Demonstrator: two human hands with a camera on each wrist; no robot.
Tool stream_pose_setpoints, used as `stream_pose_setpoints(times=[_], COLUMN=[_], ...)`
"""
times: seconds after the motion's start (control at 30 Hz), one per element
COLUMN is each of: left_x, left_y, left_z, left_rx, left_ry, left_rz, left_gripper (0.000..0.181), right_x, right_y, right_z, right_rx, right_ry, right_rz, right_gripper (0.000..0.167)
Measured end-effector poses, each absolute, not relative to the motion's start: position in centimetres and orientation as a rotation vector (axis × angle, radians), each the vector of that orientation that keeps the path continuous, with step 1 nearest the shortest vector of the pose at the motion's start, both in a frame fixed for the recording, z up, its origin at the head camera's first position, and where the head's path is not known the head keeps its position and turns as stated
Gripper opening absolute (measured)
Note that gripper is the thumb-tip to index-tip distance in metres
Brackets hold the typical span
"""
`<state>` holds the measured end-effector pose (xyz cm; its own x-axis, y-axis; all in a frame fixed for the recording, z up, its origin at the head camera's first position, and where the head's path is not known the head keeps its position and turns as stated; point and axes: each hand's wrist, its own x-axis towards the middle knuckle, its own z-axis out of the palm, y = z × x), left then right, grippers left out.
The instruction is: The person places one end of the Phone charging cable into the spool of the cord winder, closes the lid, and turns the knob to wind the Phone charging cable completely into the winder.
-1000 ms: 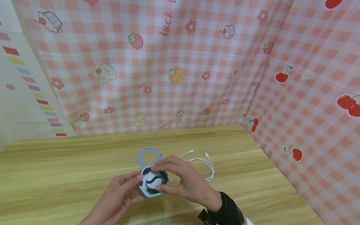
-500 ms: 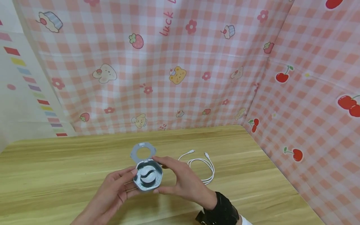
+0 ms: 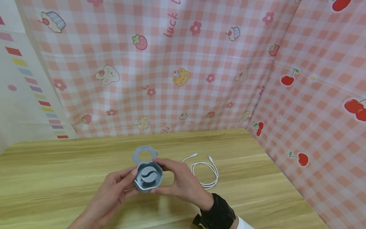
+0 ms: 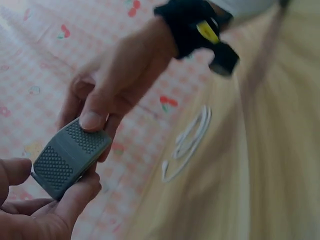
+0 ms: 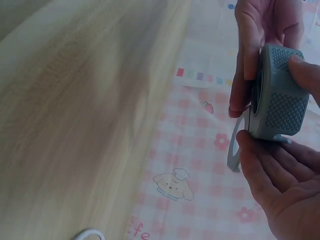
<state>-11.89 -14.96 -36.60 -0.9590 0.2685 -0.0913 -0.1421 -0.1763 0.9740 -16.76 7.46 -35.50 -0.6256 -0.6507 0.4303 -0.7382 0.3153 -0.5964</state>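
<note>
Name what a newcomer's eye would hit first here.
Probably the cartoon-printed pink checked backdrop, spanning most of the head view's upper part. Next, low and left of centre, the open gray case, its ring-shaped lid tilted back, held by the left hand and right hand. Then the white cable, loosely coiled on the wooden table to the case's right.

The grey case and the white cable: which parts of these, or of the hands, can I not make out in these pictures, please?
1. Left wrist view: the inside of the grey case, turned away from the camera.
2. Left wrist view: part of the left hand, cut off by the frame edge.
3. Head view: part of the white cable, behind the right hand.
4. Head view: marks on the open lid, too small to read.
</note>
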Motion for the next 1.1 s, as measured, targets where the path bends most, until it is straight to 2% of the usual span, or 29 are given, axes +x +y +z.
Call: stream_pose_setpoints(times=[0.13,0.27,0.33,0.47,0.63,0.87,1.1], left_x=[-12.0,-12.0,-12.0,-12.3,-13.0,-13.3,-13.4], left_y=[-15.0,-15.2,-15.3,-15.7,-16.0,-16.3,-16.2], left_z=[-36.4,-36.5,-36.7,-37.1,-37.7,-38.9,-39.6], left_rx=[0.225,0.413,0.463,0.444,0.342,0.255,0.231], left_ry=[2.493,2.99,3.024,3.062,3.033,3.038,3.043], left_rz=[1.877,1.446,1.381,1.304,1.218,1.101,0.999], left_gripper=[0.06,0.062,0.064,0.054,0.043,0.043,0.042], right_x=[-17.3,-17.7,-18.0,-18.3,-18.4,-18.3,-18.1], right_y=[6.8,6.1,5.6,4.5,3.4,2.6,2.2], right_z=[-35.7,-36.1,-36.4,-37.1,-37.9,-38.4,-38.8], right_rx=[1.262,1.246,1.24,1.212,1.216,1.13,1.119], right_ry=[-2.491,-2.545,-2.58,-2.656,-2.748,-2.855,-2.892], right_rz=[1.24,1.288,1.322,1.378,1.165,0.904,0.798], right_gripper=[0.068,0.067,0.066,0.064,0.054,0.046,0.047])
